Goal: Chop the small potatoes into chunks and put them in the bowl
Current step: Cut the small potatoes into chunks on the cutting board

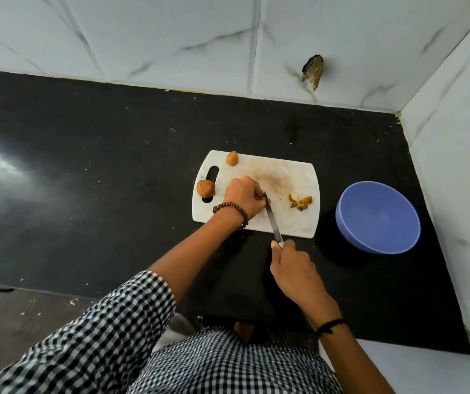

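A white cutting board (pixel 290 177) lies on the black counter. My left hand (pixel 243 199) presses down on a small potato (pixel 267 199), mostly hidden under the fingers. My right hand (pixel 292 264) grips the handle of a knife (pixel 273 221), whose blade tip rests against that potato. Two whole small potatoes sit on the board: one at the far edge (pixel 232 158), one by the handle slot (pixel 205 188). Several cut chunks (pixel 302 202) lie near the board's right end. A blue bowl (pixel 378 217) stands to the right of the board; nothing shows inside it.
The black counter (pixel 100 166) stretches wide to the left. White marble-look tiled walls (pixel 256 38) close off the back and the right side, close behind the bowl. A hole (pixel 313 71) breaks the back wall tile. The counter's front edge runs just below my right hand.
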